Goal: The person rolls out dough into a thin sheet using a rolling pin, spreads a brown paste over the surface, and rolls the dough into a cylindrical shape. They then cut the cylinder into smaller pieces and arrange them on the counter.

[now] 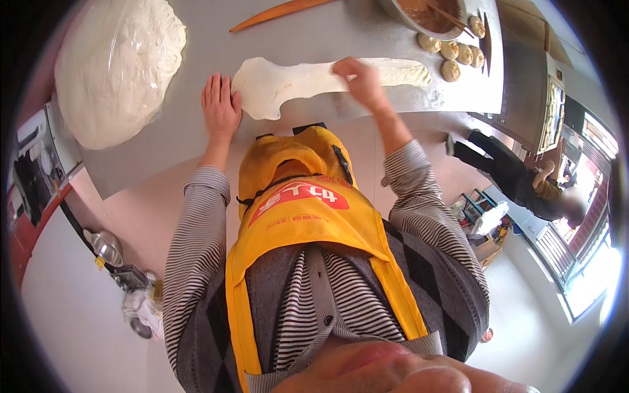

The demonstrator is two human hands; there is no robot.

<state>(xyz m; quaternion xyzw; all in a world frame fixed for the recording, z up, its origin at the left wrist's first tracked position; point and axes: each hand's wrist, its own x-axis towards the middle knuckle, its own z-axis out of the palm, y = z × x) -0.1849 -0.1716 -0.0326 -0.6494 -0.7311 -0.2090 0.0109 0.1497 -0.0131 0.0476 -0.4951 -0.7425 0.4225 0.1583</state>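
Note:
A long strip of flattened dough (304, 81) lies across the metal worktable in front of me, wide and ragged at its left end, narrower to the right. My left hand (220, 104) rests palm down on the table at that left end, its thumb by the dough's edge. Over the middle of the strip is my right hand (361, 82), blurred, with its fingers curled at the dough; whether it pinches any is unclear. On the far left sits a large mass of dough (118, 73) under clear plastic film.
A tapered wooden rolling pin (275, 14) lies at the far side of the metal worktable (162, 142). At the right stand a metal bowl (459, 30) of brown filling with chopsticks (449, 17), several round stuffed buns (450, 71) and a dark thin stick (487, 44). Another person (516, 177) stands beyond.

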